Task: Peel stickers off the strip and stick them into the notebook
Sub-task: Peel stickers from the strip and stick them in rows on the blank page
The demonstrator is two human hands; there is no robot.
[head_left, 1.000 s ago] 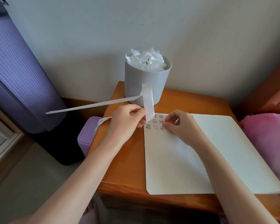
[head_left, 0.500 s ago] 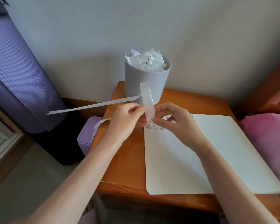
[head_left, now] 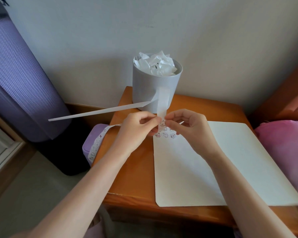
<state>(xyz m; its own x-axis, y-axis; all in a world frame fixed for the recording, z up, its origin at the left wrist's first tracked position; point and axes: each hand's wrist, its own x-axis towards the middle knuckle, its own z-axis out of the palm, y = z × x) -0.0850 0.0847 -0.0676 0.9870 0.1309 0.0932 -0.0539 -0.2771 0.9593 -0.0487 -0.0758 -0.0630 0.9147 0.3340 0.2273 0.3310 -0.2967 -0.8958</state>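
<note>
Currently, several stickers (head_left: 165, 134) sit at the notebook's (head_left: 187, 169) far-left corner. Left hand (head_left: 136, 129) pinches the strip (head_left: 162, 103); right hand (head_left: 189, 127) pinches the next sticker (head_left: 162, 124) just above that corner. Unpeeled stickers line the strip's tail.

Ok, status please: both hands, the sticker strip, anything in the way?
Left hand grips strip; right hand pinches sticker on it. Notebook open beneath, some stickers at top-left. Grey bin behind, not in the way.

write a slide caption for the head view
Left hand holds the sticker strip while right hand pinches a sticker above the notebook.
</note>
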